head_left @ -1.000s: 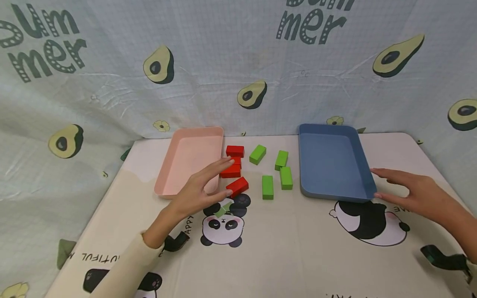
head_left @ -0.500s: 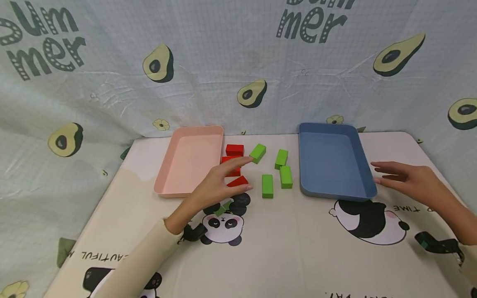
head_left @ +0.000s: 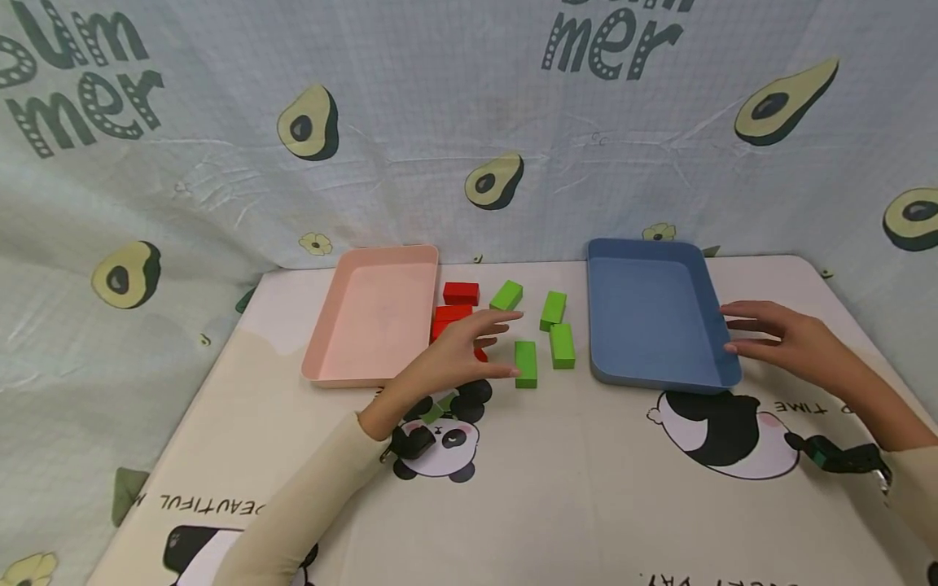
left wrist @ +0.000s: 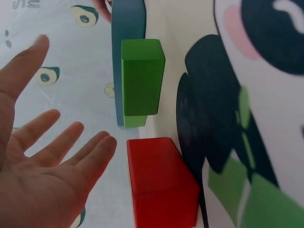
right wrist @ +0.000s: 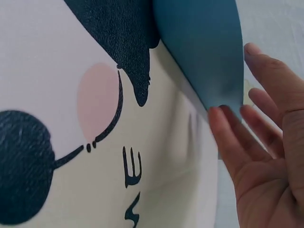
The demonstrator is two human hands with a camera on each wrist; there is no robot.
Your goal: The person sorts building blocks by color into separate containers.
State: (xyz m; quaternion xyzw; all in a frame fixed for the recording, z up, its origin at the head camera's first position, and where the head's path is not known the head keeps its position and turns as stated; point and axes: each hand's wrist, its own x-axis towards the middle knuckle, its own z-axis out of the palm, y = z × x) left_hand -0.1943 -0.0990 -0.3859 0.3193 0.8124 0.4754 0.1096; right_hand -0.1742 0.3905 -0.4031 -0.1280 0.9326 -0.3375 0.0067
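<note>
My left hand (head_left: 462,352) hovers over the red blocks with thumb and fingers spread and nothing between them. Its fingertips come right up to the nearest green block (head_left: 525,365). Several red blocks (head_left: 461,293) lie beside the pink tray, partly hidden under that hand. In the left wrist view, a red block (left wrist: 161,175) and a green block (left wrist: 142,78) stand beyond the open palm. On the right, my right hand (head_left: 795,346) is held loosely at the side of the blue tray (head_left: 652,325). The right wrist view shows its fingertips close to the tray's outer wall (right wrist: 204,52).
The pink tray (head_left: 381,317) stands at the left back, holding nothing. More green blocks (head_left: 563,347) lie between the trays. A patterned cloth (head_left: 572,488) covers the table, and a curtain with avocado prints (head_left: 403,187) hangs behind.
My left hand has moved right, from over the red blocks towards the near green block. The right hand has shifted slightly away from me along the blue tray's side. Blocks and trays stay put.
</note>
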